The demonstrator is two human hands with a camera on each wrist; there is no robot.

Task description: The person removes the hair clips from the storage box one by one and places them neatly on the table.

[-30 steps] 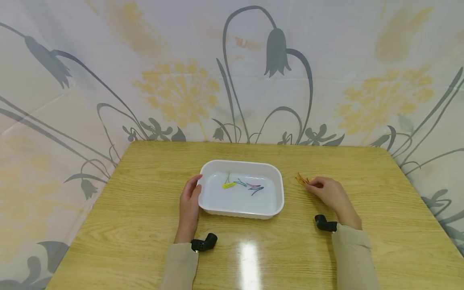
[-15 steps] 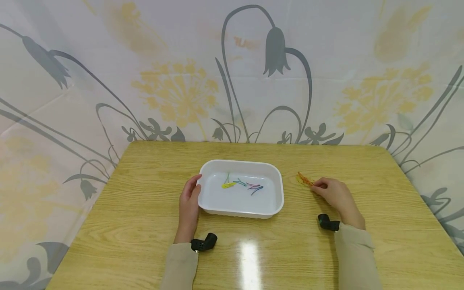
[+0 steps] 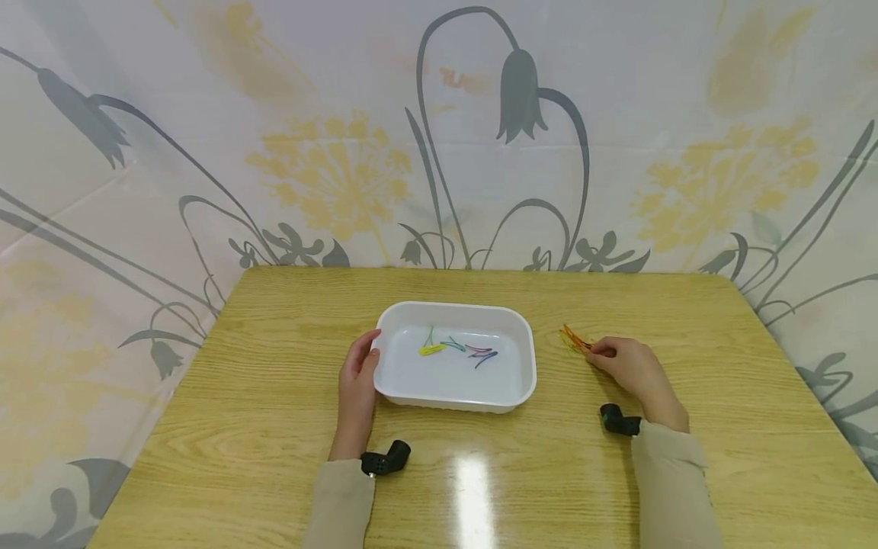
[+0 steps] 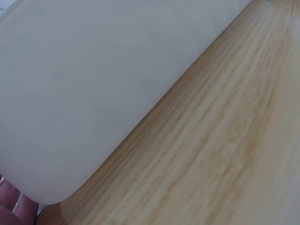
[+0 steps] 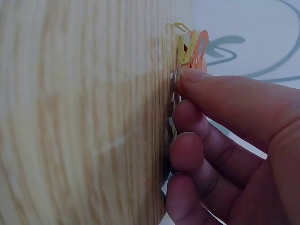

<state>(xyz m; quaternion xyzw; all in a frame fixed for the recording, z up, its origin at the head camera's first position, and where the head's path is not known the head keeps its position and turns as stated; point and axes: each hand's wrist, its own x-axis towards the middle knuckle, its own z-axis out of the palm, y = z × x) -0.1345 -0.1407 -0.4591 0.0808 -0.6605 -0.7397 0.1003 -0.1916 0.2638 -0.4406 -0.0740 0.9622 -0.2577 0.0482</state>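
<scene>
At the left end of a white rectangular basin [image 3: 531,381], my left hand [image 3: 357,389] grips its wall, thumb and fingers right at the rim. Inside the basin lie several hair clips, among them a yellow clip [image 3: 432,350], a teal clip [image 3: 453,345] and a blue clip [image 3: 487,359]. To the right of the basin my right hand [image 3: 634,374] is low over the tabletop. Its thumb and index finger pinch an orange hair clip [image 5: 202,44] by the end. A yellow hair clip [image 5: 186,49] overlaps the orange one in the right wrist view.
The wooden table [image 3: 274,335] runs back to a hanging cloth [image 3: 466,191] with printed flowers. A black wrist camera [image 3: 386,458] sits on the left wrist, another black camera [image 3: 620,420] on the right. Light glares off the table's front middle.
My right hand has drawn slightly to the right and the orange clip shifted with it, baring more of the yellow beside it. The left hand keeps its hold on the basin.
</scene>
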